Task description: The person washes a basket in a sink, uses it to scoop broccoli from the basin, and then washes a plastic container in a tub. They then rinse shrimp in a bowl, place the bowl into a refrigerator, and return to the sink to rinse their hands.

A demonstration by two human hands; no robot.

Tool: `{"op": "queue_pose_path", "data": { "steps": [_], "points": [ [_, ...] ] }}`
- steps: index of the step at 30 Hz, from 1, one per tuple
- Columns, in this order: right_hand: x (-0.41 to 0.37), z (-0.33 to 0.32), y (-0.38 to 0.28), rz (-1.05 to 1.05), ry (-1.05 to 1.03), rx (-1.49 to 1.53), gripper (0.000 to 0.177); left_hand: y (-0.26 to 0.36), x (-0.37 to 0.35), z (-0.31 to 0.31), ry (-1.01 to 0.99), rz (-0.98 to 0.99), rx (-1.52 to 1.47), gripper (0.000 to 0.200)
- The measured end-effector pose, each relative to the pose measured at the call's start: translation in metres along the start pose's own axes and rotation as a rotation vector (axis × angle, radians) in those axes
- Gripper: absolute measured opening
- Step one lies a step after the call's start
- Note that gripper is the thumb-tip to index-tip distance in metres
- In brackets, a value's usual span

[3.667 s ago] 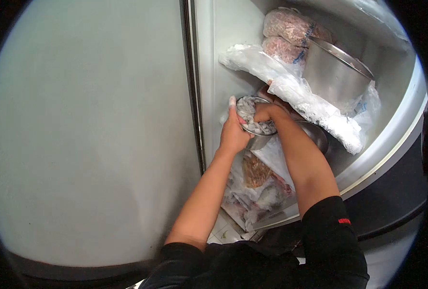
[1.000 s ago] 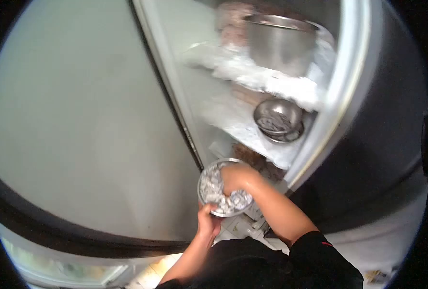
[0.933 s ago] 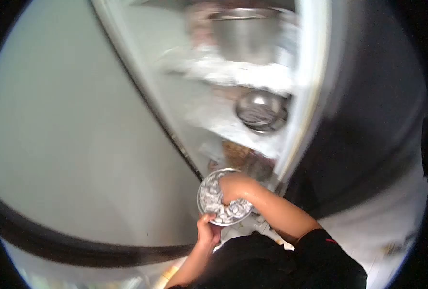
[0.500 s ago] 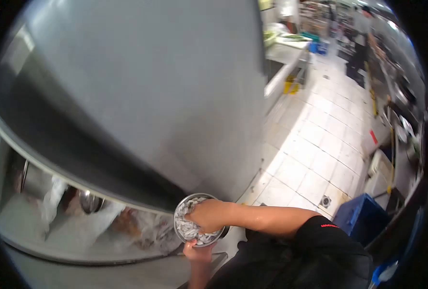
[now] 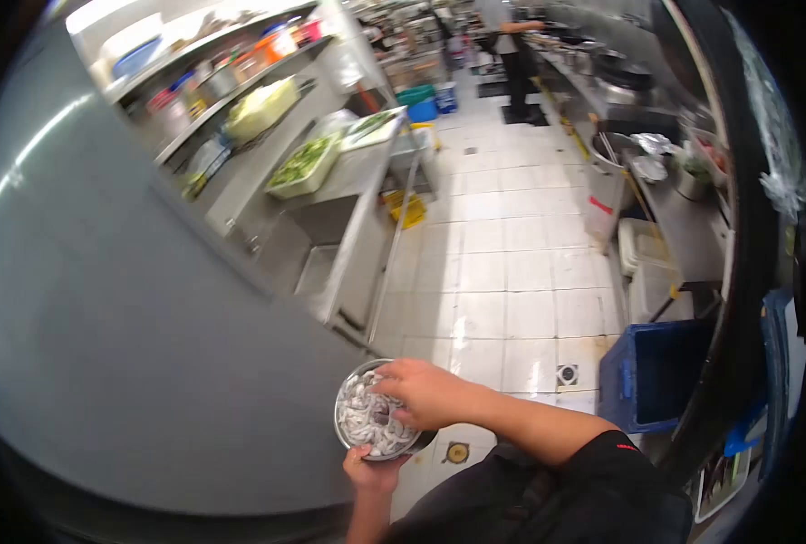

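A round metal bowl [image 5: 338, 419] is filled with whitish, wet-looking strips [image 5: 364, 419], perhaps seafood; their exact kind I cannot make out. Gripping the bowl's near rim from below, my left hand [image 5: 371, 470] has its thumb over the edge and the other fingers mostly hidden underneath. My right hand [image 5: 425, 393] reaches in from the right, over the bowl. Its fingers are spread and bent down at the top of the strips, and nothing shows lifted between them.
A grey metal door or panel [image 5: 149, 335] stands close on the left. Beyond it are a sink counter [image 5: 353, 213] and a tray of chopped greens [image 5: 303, 168]. Tiled floor [image 5: 502, 272] leads to a person [image 5: 514, 68]. A blue bin [image 5: 661, 376] and steel worktable [image 5: 684, 218] line the right.
My view has swung right, and the lit compartment with bags is out of sight. My right hand has risen from deep in the strips to their surface. My left hand keeps the bowl.
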State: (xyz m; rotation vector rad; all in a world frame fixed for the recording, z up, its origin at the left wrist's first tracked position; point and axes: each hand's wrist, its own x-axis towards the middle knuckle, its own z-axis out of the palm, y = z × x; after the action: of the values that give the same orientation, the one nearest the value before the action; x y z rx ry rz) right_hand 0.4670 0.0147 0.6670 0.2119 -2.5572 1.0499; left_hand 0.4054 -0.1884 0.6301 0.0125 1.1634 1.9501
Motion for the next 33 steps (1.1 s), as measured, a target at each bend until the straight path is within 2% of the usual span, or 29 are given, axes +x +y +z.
{"op": "queue_pose_path", "data": {
  "steps": [1, 3, 4, 6, 7, 9, 10, 11, 13, 16, 21, 23, 25, 29, 30, 33],
  "points": [
    [-0.012, -0.026, 0.011, 0.022, -0.001, 0.009, 0.049, -0.003, 0.006, 0.022, 0.005, -0.023, 0.003, 0.077],
    [-0.033, -0.056, 0.039, 0.197, -0.096, -0.119, 0.057, -0.010, 0.036, 0.034, -0.041, -0.073, 0.031, 0.078],
    [-0.043, -0.065, 0.053, 0.195, -0.096, -0.126, 0.057, -0.018, 0.052, 0.039, -0.025, -0.095, 0.045, 0.079],
    [-0.057, -0.076, 0.070, 0.322, -0.158, 0.161, 0.065, -0.022, 0.066, 0.057, -0.035, -0.112, 0.023, 0.079],
    [-0.058, -0.075, 0.075, 0.316, -0.182, 0.140, 0.065, -0.025, 0.074, 0.065, -0.041, -0.136, 0.011, 0.079],
    [-0.048, -0.078, 0.083, 0.306, -0.075, 0.225, 0.068, -0.018, 0.092, 0.076, -0.006, -0.144, -0.069, 0.078],
    [-0.050, -0.082, 0.090, 0.330, -0.045, 0.211, 0.068, -0.022, 0.107, 0.078, -0.050, -0.146, -0.052, 0.075],
    [-0.049, -0.085, 0.098, 0.331, -0.083, 0.224, 0.068, -0.023, 0.119, 0.082, -0.087, -0.157, -0.034, 0.072],
    [-0.048, -0.091, 0.113, 0.330, 0.114, 0.224, 0.066, -0.024, 0.145, 0.093, -0.016, -0.178, -0.072, 0.067],
    [-0.035, -0.097, 0.120, 0.369, 0.176, 0.235, 0.060, -0.013, 0.178, 0.097, -0.019, -0.161, 0.005, 0.073],
    [0.031, -0.109, 0.172, 0.336, 0.276, 0.172, 0.052, 0.015, 0.260, 0.119, -0.071, -0.126, -0.021, 0.070],
    [0.058, -0.116, 0.192, 0.312, 0.322, 0.131, 0.047, 0.022, 0.299, 0.122, -0.129, -0.094, -0.123, 0.060],
    [0.087, -0.125, 0.221, 0.294, 0.400, 0.067, 0.043, 0.036, 0.338, 0.133, -0.138, -0.090, -0.118, 0.066],
    [0.127, -0.148, 0.262, 0.345, 0.479, -0.011, 0.041, 0.070, 0.406, 0.157, -0.210, -0.075, 0.010, 0.064],
    [0.138, -0.153, 0.274, 0.293, 0.550, -0.045, 0.040, 0.076, 0.424, 0.162, -0.244, -0.106, 0.037, 0.063],
    [0.165, -0.174, 0.301, 0.329, 0.619, -0.040, 0.037, 0.095, 0.464, 0.192, -0.202, -0.131, 0.053, 0.067]
  ]
}}
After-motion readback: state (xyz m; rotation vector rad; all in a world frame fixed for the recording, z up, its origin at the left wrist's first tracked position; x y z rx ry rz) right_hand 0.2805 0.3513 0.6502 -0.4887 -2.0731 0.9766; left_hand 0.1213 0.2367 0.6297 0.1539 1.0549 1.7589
